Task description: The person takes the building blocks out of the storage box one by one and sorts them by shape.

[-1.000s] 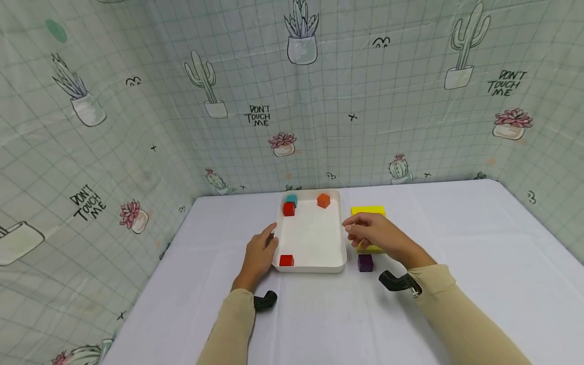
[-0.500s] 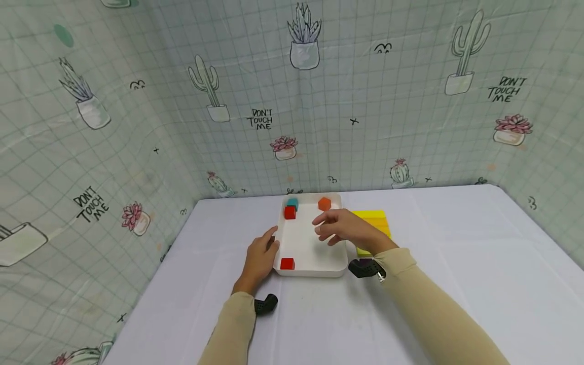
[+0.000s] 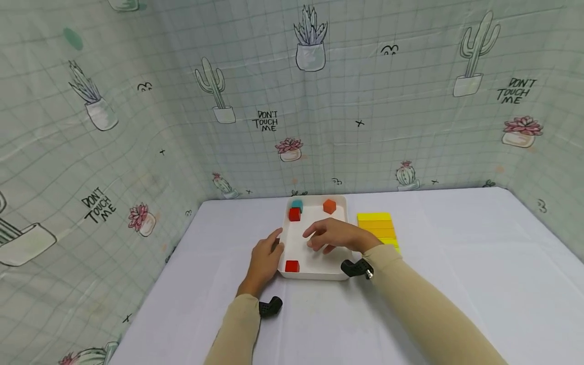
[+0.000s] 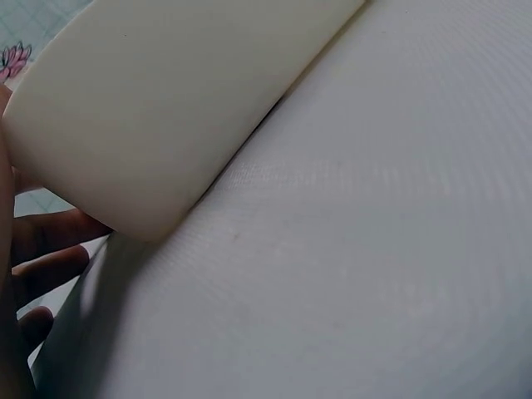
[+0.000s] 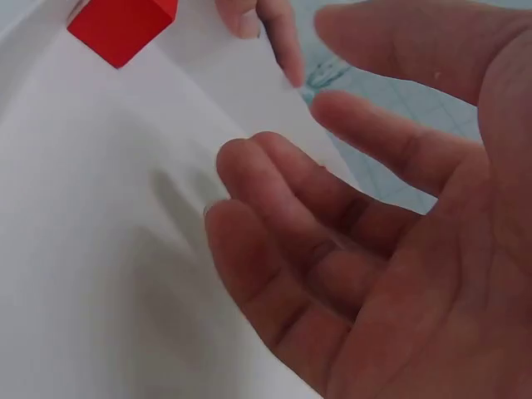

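"What do we see behind the desk (image 3: 456, 274)?"
"We see a pale gridded backdrop (image 3: 388, 96) on three sides; printed cacti (image 3: 479, 43) dot it; lettering (image 3: 265, 121) reads "DON'T TOUCH ME"; our desk looks white."

Your head camera looks forward and down, set well back, taking in the desk (image 3: 479, 243) out to its far edge and both far corners. At your left wrist, the view sits low and close, facing the outer wall of the tray (image 4: 174, 116). At your right wrist, it looks from just beside your right grip (image 5: 407, 258) across the tray's floor. Your head and right wrist views share a red block (image 5: 123, 29) and your left grip (image 3: 264, 257).
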`<state>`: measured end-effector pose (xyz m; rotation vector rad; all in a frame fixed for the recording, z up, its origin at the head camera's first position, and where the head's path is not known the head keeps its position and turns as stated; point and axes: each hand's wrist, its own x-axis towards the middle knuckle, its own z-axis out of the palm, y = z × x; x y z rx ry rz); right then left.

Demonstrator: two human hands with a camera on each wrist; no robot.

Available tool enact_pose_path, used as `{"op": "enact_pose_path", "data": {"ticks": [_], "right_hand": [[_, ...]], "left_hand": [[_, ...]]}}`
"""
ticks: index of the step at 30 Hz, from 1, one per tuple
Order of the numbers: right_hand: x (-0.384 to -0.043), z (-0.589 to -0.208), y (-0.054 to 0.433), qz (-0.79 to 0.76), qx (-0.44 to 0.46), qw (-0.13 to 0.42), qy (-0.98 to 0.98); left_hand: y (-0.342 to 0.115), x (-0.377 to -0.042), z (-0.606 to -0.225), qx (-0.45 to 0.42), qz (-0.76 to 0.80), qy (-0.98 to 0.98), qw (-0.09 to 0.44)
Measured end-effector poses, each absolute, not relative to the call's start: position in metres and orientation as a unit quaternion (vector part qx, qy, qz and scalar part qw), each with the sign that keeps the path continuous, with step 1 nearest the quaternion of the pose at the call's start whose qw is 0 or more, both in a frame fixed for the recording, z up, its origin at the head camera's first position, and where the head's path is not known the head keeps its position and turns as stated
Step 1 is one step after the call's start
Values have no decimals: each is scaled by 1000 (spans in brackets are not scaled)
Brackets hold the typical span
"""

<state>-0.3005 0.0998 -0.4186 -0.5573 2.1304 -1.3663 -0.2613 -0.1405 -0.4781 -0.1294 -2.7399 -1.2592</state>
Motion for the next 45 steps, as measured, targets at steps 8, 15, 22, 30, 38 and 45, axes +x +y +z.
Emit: {"op": "enact_pose_path", "data": {"ticks": [8,15,22,30,38,45], "right_hand": [[-307,-421,87,-440,-247,285,815],[-311,-426,75,-409,-286,290,816],[-309,-424,68,-371,-310,319,815],[-307,-428,62,-361,-335,319,810],[-305,-429,62,-346,-350,327,807],[-303,-429,62,-327,-352,313,819]], "left_hand": [[-143,-265,-483,-53,-403,-911,69],[-144,-266,-480,-67,-405,-909,77],[-143,-265,-478,-70,-397,-912,77],[-143,-264,-477,-71,-395,-912,79],[-142,-265,-479,-71,-391,-914,78],[-142,-265,-479,-68,-396,-912,83]]}}
